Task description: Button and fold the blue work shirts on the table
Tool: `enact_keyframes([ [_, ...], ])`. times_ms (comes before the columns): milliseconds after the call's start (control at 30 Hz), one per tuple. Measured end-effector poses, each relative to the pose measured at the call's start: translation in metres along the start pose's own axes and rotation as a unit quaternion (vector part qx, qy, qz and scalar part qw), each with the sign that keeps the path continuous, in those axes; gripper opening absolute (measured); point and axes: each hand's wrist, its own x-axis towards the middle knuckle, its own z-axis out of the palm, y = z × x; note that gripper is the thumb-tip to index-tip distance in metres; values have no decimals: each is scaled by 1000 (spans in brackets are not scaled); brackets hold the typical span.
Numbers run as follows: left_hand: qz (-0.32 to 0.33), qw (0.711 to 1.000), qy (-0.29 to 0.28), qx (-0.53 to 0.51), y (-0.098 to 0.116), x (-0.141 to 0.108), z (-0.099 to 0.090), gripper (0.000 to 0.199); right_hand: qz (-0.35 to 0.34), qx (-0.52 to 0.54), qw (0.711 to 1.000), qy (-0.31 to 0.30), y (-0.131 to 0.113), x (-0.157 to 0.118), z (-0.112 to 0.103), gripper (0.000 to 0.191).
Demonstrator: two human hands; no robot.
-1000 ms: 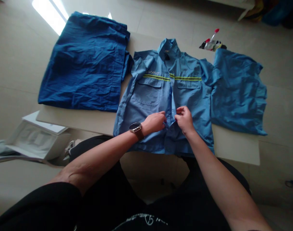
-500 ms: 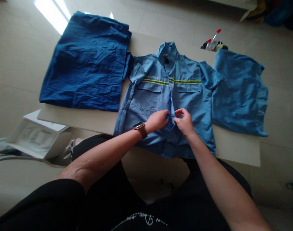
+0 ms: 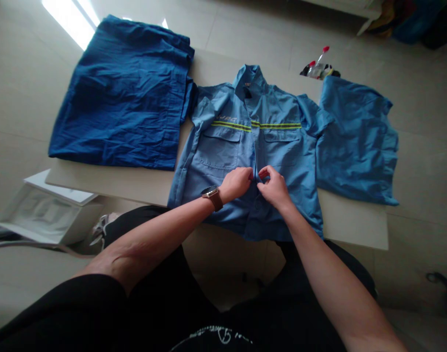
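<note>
A light blue work jacket (image 3: 223,146) with a yellow and dark chest stripe lies front up on the table, collar away from me. My left hand (image 3: 238,184), below a wrist watch, pinches one front edge of the jacket near its middle. Close beside it, my right hand (image 3: 273,188) grips the other front edge between thumb and fingers. The two edges meet between my fingertips; any button there is hidden. Above the hands the front placket runs closed up to the open collar.
Dark blue folded clothing (image 3: 124,98) lies on the left of the pale table (image 3: 355,225). More light blue clothing (image 3: 357,142) is at the right, touching the jacket's sleeve. Behind it stand bottles with red caps (image 3: 321,61). A white box (image 3: 51,210) is on the lower left.
My hands have come closer together, bringing the jacket's two front edges against each other. The gap between the edges has narrowed. The whole view has shifted slightly.
</note>
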Motion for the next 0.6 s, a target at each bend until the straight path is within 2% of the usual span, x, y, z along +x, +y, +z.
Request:
enact_keyframes([
  [600, 7, 994, 67, -86, 5, 6, -5, 19, -17, 24, 1000, 0, -13, -3, -1, 24],
])
